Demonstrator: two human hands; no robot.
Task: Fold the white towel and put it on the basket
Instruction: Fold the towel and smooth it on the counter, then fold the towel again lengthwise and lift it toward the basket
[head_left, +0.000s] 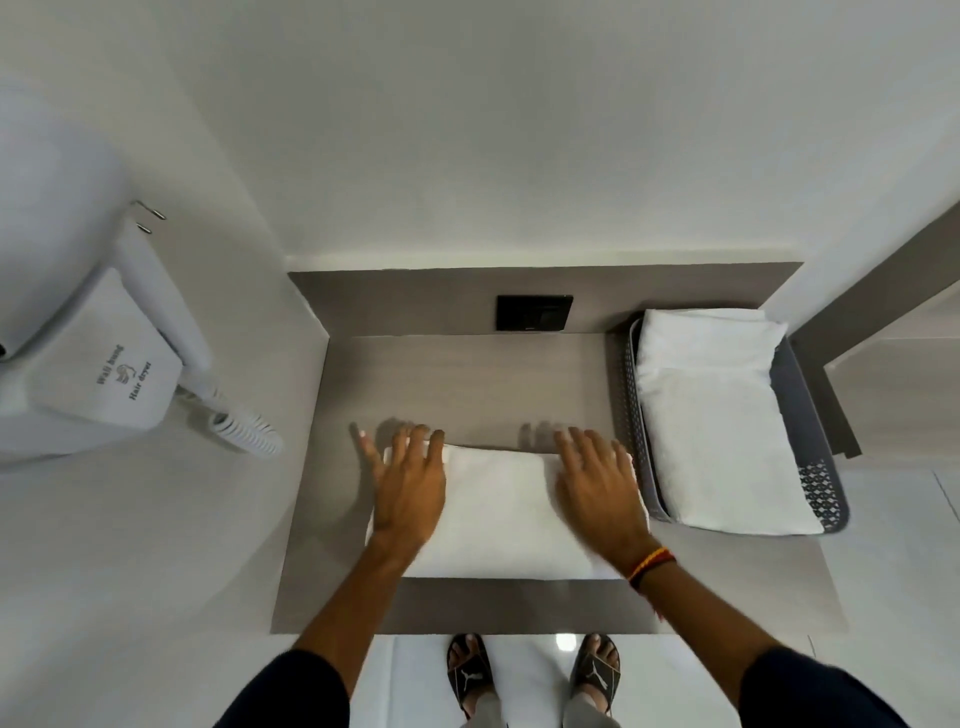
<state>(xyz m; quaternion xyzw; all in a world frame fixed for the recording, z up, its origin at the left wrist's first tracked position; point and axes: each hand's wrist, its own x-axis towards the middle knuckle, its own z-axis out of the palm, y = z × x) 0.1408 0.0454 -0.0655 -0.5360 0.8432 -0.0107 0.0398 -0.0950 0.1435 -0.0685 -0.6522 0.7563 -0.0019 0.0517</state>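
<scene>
A white towel (498, 512) lies folded into a flat rectangle on the grey-brown counter (467, 379), near its front edge. My left hand (408, 486) rests palm down on the towel's left end, fingers spread. On the right end lies my right hand (597, 486), also flat with fingers apart. Neither hand grips the cloth. A grey perforated basket (826, 499) stands at the counter's right side, and a stack of folded white towels (717, 415) fills it.
A black wall socket (535, 312) sits on the back panel behind the counter. A white wall-hung hair dryer (111, 364) with a coiled cord (244, 428) is mounted on the left wall. My sandalled feet (535, 670) show below the counter's front edge.
</scene>
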